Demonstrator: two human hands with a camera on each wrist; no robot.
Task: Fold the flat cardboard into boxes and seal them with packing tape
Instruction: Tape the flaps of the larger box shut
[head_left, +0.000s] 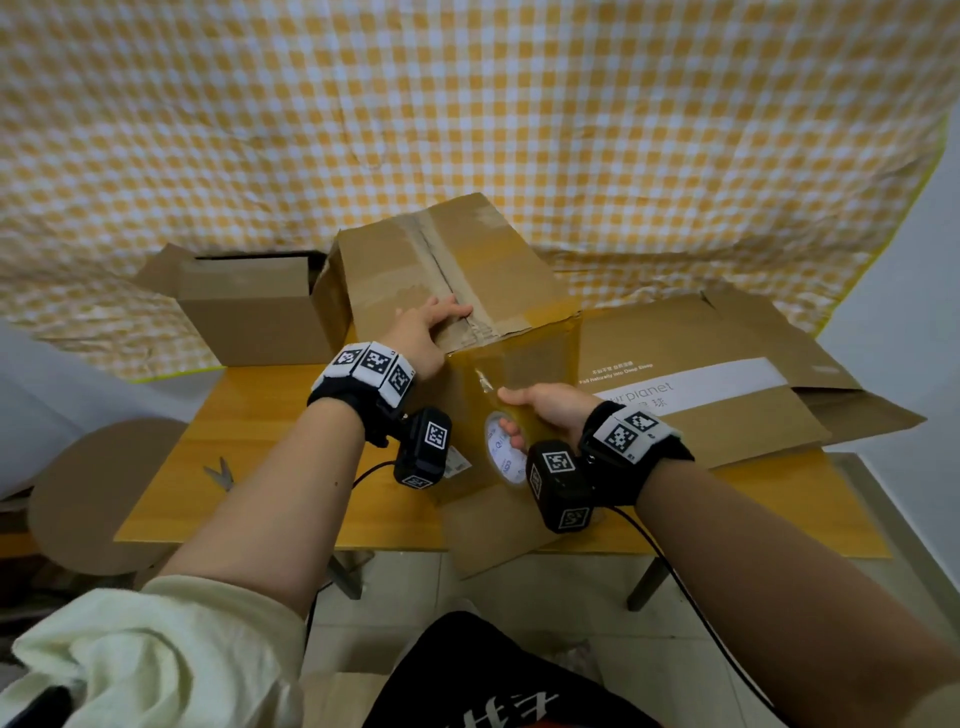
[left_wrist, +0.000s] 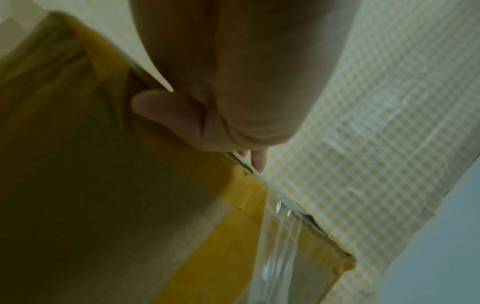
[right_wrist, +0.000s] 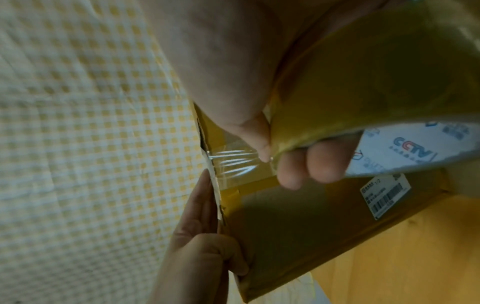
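Note:
A folded cardboard box (head_left: 467, 260) stands in the middle of the wooden table (head_left: 260, 467), its top flaps closed. My left hand (head_left: 426, 322) lies on the top near the front edge, fingers straight, and its thumb (left_wrist: 166, 111) rests on the front face. My right hand (head_left: 540, 410) grips a roll of clear packing tape (head_left: 501, 452) in front of the box, fingers (right_wrist: 306, 164) through its core. A strip of tape (head_left: 485, 379) runs from the roll up the front face to the top edge (right_wrist: 233, 164). The box's back is hidden.
An open-topped box (head_left: 249, 306) stands at the back left. Flat printed cardboard (head_left: 727, 395) lies to the right of the box. Scissors (head_left: 221, 473) lie on the table's left part. A round cardboard piece (head_left: 104, 493) sits beyond the left edge. Checked cloth (head_left: 467, 104) hangs behind.

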